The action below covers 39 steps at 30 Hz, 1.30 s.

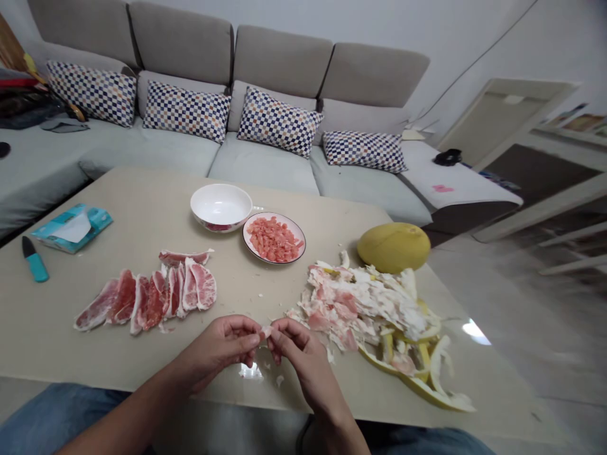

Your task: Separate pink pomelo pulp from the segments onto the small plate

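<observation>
My left hand [220,351] and my right hand [303,357] meet above the near side of the table, both pinching a small pale pink piece of pomelo [266,331] between their fingertips. Whether it is pulp or membrane I cannot tell. Left of my hands, several pomelo segments [156,297] with red flesh and white membrane lie in a row. A heap of torn membrane and pith [365,303] is close to my right hand, with yellow-green peel [427,388] beneath and beside it. Farther back, a dark-rimmed plate [250,248] carries loose pink pulp [275,239].
A white bowl [220,205] stands beside the plate. At the right sits a whole yellow pomelo [393,246]. A blue tissue pack [73,227] and a teal-handled knife [35,262] lie at the table's left. Behind the table [142,221] is a sofa [265,167] with checked cushions.
</observation>
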### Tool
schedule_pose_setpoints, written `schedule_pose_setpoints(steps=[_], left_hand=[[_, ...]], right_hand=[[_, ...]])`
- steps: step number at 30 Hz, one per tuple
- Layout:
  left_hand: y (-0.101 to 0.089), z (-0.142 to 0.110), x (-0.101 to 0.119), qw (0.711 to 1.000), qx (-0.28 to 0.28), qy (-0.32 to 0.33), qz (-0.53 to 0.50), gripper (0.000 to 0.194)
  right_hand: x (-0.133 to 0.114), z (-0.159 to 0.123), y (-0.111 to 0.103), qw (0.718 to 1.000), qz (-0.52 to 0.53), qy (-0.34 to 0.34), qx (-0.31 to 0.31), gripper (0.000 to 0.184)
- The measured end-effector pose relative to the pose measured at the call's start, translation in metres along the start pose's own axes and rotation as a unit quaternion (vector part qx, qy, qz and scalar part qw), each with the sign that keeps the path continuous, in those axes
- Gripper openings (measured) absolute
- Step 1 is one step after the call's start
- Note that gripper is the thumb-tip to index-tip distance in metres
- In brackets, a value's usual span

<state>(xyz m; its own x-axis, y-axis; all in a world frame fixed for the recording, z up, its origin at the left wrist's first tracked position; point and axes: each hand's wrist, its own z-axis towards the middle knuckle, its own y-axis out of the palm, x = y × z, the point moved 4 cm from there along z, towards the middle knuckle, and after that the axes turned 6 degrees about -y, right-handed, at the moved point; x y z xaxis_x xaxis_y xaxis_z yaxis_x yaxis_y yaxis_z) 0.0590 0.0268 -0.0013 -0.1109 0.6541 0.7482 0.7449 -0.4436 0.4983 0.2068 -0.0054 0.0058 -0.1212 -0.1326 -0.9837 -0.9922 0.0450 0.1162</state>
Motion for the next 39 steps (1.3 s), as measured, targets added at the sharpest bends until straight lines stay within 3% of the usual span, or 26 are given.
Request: schedule_pose_setpoints(steps=[4, 14, 18, 25, 33, 39], left_hand=[[-0.001, -0.001, 0.0, 1.0, 0.007, 0.012, 0.007, 0.025], [0.005, -0.002, -0.004, 0.997, -0.062, -0.026, -0.037, 0.021], [0.01, -0.001, -0.004, 0.992, -0.099, -0.021, -0.077, 0.025], [0.003, 0.003, -0.008, 1.0, -0.021, -0.011, -0.004, 0.024], [0.0, 0.001, -0.006, 0.999, -0.016, -0.047, -0.006, 0.024], [-0.002, 0.005, -0.011, 0.997, -0.039, -0.039, -0.05, 0.017]], right_hand=[[0.005, -0.001, 0.001, 0.999, 0.037, 0.013, 0.005, 0.03], [0.014, -0.002, 0.004, 0.994, 0.105, 0.029, -0.014, 0.028], [0.01, -0.004, 0.005, 0.998, 0.055, 0.006, -0.002, 0.029], [-0.002, -0.006, 0.007, 0.998, -0.057, -0.026, 0.022, 0.033], [0.0, -0.006, -0.003, 0.996, -0.064, -0.02, 0.059, 0.036], [0.001, -0.007, -0.005, 0.998, -0.052, -0.014, 0.041, 0.035]])
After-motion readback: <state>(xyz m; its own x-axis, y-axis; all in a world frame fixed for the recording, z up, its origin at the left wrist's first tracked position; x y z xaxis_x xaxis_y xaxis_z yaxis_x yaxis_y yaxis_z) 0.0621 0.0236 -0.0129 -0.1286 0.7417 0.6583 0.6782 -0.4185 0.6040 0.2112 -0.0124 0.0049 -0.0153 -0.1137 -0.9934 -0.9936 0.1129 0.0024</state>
